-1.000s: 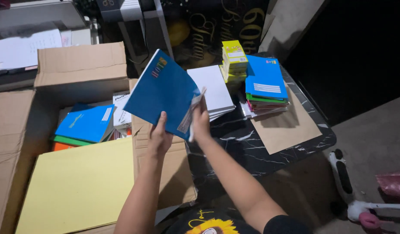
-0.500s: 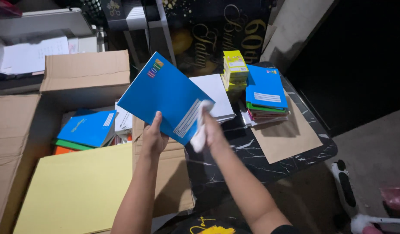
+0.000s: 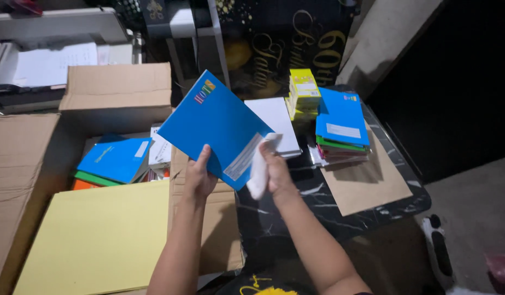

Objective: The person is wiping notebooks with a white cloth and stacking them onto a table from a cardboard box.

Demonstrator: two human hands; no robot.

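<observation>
Flat blue card-covered notebook [image 3: 219, 127], tilted, now lower: left hand [image 3: 199, 177] pinches its bottom edge, right hand [image 3: 274, 169] presses a white cloth [image 3: 259, 166] beside that grip.

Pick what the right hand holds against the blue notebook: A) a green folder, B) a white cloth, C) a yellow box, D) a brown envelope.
B: the right hand presses a white cloth against the lower edge of the blue notebook, which the left hand grips from below.

Black marble table [image 3: 373, 210], notebook stacks [image 3: 341, 125], brown paper [image 3: 367, 186]
</observation>
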